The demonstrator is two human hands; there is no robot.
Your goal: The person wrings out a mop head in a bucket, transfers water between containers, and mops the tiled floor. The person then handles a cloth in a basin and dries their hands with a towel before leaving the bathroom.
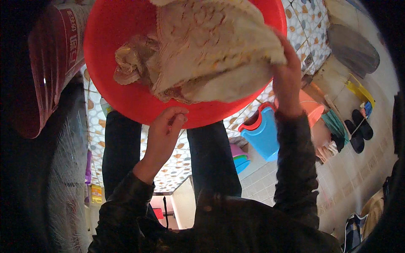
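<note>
A large red plastic basin stands before me at the top of the view. A beige cloth with a wrinkled, patterned surface lies spread over it, with a bunched part at the left inside the basin. My right hand grips the cloth's right edge, its fingers partly hidden behind the fabric. At the basin's near rim is my left hand, fingers curled close to the thumb; whether it pinches anything I cannot make out.
Blue and red plastic containers stand right of my legs, near an orange bucket. Dark slippers lie on the tiled floor further right. A red printed sack is at the upper left, and a yellow container at the lower left.
</note>
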